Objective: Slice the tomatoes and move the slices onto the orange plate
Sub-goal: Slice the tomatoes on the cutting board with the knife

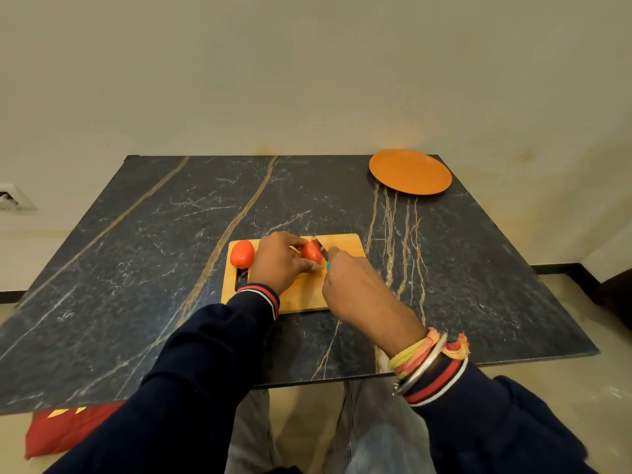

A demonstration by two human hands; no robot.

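A wooden cutting board (pixel 345 242) lies on the dark marble table. On its left end rests a whole red tomato (pixel 242 254). My left hand (pixel 278 261) pinches a second tomato (pixel 310 252) near the board's middle. My right hand (pixel 355 285) grips a knife (pixel 320 249) with a blue handle, its blade lying across the right side of that held tomato. The orange plate (pixel 410 171) sits bare at the table's far right corner, well away from the board.
The dark marble table (pixel 154 241) stands against a pale wall. Its front edge runs just over my knees. A red cushion (pixel 65 429) lies on the floor under the left front corner. A wall socket (pixel 10 196) shows at far left.
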